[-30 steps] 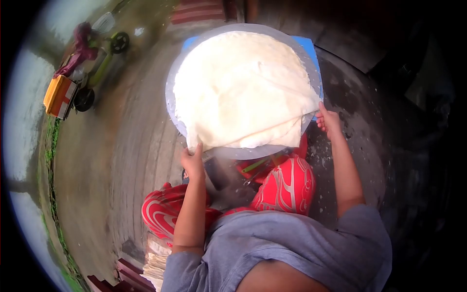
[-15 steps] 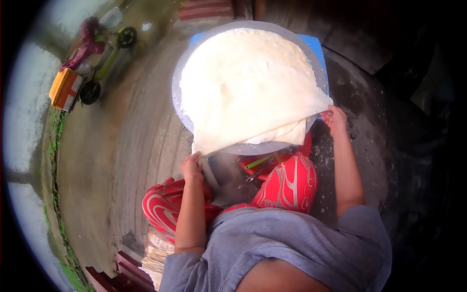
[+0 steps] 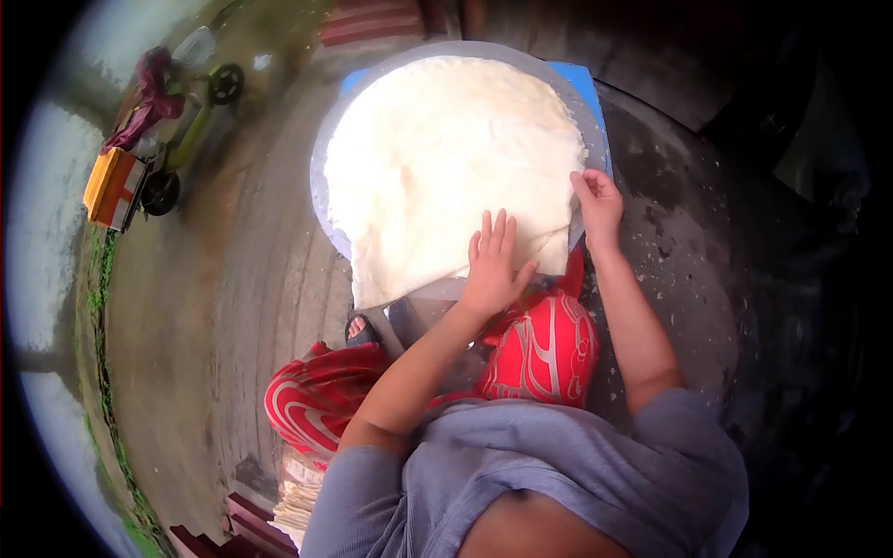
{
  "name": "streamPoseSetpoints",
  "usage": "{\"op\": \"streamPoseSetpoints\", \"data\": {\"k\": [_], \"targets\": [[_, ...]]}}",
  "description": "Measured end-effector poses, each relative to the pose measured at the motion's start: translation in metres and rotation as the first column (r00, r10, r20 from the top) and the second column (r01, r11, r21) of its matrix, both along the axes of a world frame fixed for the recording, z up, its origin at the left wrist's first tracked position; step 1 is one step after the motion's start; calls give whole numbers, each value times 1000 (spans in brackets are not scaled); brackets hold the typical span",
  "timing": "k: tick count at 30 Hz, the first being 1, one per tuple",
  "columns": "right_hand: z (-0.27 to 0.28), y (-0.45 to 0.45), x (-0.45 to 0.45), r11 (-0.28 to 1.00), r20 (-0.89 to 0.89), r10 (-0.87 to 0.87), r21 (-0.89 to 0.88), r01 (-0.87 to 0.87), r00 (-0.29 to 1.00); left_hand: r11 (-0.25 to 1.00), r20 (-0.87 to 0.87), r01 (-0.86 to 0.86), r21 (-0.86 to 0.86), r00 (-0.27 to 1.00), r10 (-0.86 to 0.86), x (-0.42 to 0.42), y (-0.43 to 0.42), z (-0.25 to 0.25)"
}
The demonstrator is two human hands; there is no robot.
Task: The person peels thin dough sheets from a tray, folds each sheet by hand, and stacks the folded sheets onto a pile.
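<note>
A wide, pale thin dough sheet (image 3: 437, 177) covers most of a round grey metal plate (image 3: 323, 200), its lower left corner hanging past the rim. Layers of sheet show at the lower right edge. My left hand (image 3: 498, 265) lies flat on the lower part of the sheet, fingers spread and stretched out. At the right edge, my right hand (image 3: 600, 200) has its thumb and forefinger pinched together on the border of the dough.
Under the plate is a blue board (image 3: 588, 86). My knees in red patterned trousers (image 3: 544, 349) are close below it. A stack of flat sheets (image 3: 296, 502) lies by my left side. A green-wheeled scooter (image 3: 191, 130) with an orange box (image 3: 113, 189) stands at the upper left.
My left hand has let go of the sheet's lower left corner and moved right onto its surface. My right hand has shifted slightly inward, bringing the right corner in over the plate.
</note>
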State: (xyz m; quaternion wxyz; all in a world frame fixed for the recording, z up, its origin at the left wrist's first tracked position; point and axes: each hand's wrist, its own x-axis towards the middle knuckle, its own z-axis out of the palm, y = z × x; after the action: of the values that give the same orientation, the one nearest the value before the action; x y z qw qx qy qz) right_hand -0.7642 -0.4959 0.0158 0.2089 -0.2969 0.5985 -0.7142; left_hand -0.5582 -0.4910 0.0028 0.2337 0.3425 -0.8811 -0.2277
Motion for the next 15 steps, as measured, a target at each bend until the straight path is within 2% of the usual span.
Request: {"op": "streamPoseSetpoints", "data": {"k": [1,2,3,4,5,6,7,9,10,11,12,13,14,15], "targets": [[7,-6,19,990,-41,138,43,-137,990,998,70,61,34,996,-63,-15,1,-7],[14,-10,38,970,-230,205,175,-167,951,999,82,41,23,996,-43,-28,6,-16],[24,-10,56,960,-435,277,161,-229,856,1000,91,22,11,996,-23,-36,9,-20],[30,-9,69,904,-497,423,289,-315,758,1000,88,21,9,996,-22,-36,9,-17],[22,-12,77,874,-617,486,349,-338,619,987,52,144,68,988,-148,-32,8,-16],[8,-15,80,821,-652,562,368,-436,509,957,12,262,122,964,-265,-26,8,-12],[5,-15,81,818,-652,566,366,-444,505,960,15,253,121,967,-256,-17,8,-4],[-1,-13,78,693,-698,676,492,-527,237,940,-42,305,154,952,-302,8,13,9],[9,-13,77,670,-642,718,534,-516,268,943,-39,293,157,956,-290,23,16,7],[10,-18,73,663,-640,722,533,-525,263,983,-121,160,93,981,-148,40,20,3],[10,-23,68,687,-618,714,527,-500,329,999,-209,21,39,978,-12,56,24,0],[10,-25,64,707,-593,704,525,-475,392,963,-158,-264,-51,955,253,72,35,19],[11,-24,63,814,-773,563,456,-360,292,855,-124,-509,-97,859,497,86,38,17],[13,-23,63,901,-904,395,347,-260,162,686,-143,-725,55,675,724,97,36,9]]}}
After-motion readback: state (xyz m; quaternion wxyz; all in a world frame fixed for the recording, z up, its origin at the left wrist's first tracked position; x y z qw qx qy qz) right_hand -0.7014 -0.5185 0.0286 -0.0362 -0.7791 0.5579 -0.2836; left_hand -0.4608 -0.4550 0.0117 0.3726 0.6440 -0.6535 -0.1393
